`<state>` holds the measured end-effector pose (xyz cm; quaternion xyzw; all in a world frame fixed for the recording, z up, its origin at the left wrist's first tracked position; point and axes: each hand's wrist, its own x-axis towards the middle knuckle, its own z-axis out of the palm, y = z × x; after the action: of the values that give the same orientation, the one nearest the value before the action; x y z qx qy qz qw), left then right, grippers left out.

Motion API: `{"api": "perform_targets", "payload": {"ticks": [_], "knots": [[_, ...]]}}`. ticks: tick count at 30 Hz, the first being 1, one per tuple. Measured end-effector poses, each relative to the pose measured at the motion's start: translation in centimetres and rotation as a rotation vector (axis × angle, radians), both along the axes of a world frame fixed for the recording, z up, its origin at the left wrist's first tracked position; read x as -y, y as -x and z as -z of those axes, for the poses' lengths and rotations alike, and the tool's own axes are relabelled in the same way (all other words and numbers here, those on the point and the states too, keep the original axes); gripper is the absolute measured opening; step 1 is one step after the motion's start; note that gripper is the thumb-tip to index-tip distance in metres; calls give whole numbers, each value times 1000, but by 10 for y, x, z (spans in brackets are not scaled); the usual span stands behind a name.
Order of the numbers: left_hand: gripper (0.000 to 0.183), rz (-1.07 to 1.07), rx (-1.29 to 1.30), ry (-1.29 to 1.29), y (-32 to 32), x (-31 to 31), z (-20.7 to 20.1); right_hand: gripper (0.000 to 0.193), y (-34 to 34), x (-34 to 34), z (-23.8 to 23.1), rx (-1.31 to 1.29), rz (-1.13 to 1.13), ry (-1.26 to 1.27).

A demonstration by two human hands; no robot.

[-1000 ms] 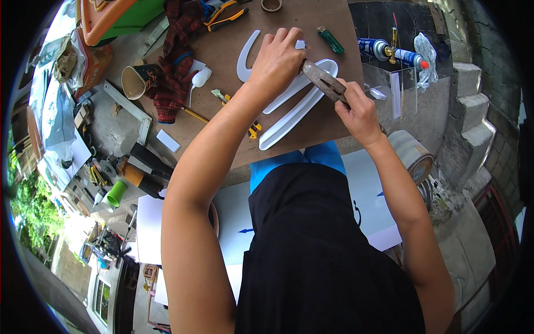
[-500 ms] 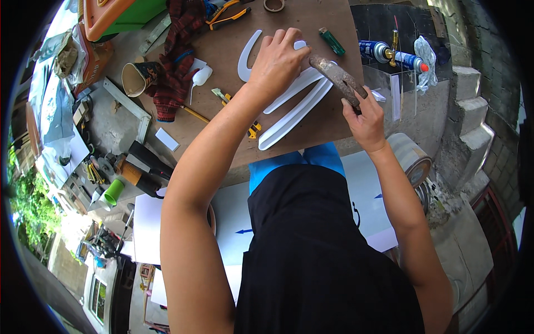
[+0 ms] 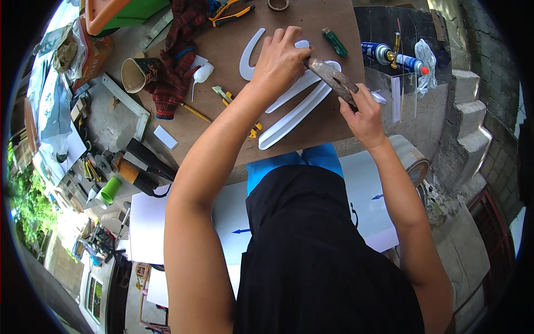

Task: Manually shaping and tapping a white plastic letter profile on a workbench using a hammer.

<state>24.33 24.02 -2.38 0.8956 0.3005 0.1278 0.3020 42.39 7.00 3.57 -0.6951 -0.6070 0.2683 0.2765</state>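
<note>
My left hand [image 3: 281, 61] is closed over the worktable, its fingers pinching a small white piece [image 3: 302, 44] whose end shows past the fingertips. In my right hand [image 3: 364, 117] is a rusty, two-armed metal tool like old pliers [image 3: 332, 78]. Its far end sits close to my left fingertips; whether it touches the white piece is hidden. Beneath and between the hands lie long curved white strips [image 3: 295, 119], like channel moulding. Left of my left hand is a white hook-shaped strip [image 3: 248, 58], partly covered by that hand.
On the brown tabletop [image 3: 222, 147] are a green lighter [image 3: 334, 42], a tape roll [image 3: 278, 4], orange-handled pliers [image 3: 233, 16], a white squeeze bottle [image 3: 203, 72], a pencil [image 3: 196, 112] and red-black gloves [image 3: 167, 94]. Blue gas canisters [image 3: 409, 62] stand at the right. An angle grinder [image 3: 133, 175] lies lower left.
The rusty tool has shifted slightly left and up toward my left fingertips. My left hand stays nearly in place, and the whole view has moved a little.
</note>
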Motion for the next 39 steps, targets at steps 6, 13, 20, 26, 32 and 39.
{"api": "perform_targets", "payload": {"ticks": [6, 13, 20, 26, 32, 39], "knots": [[31, 34, 41, 8, -4, -5, 9, 45, -2, -5, 4, 1, -43, -14], [28, 32, 38, 81, -6, -4, 10, 47, -2, -8, 2, -9, -54, -28], [25, 20, 50, 62, -7, -4, 10, 52, -3, -7, 2, 29, -76, -33], [24, 16, 57, 59, -8, -5, 9, 52, -5, -7, 5, 48, -73, -38], [24, 9, 40, 62, -8, -4, 11, 52, -7, -9, 8, 28, -89, -34], [19, 6, 26, 62, -7, -2, 9, 52, -5, -7, 7, 30, -93, -42]]}}
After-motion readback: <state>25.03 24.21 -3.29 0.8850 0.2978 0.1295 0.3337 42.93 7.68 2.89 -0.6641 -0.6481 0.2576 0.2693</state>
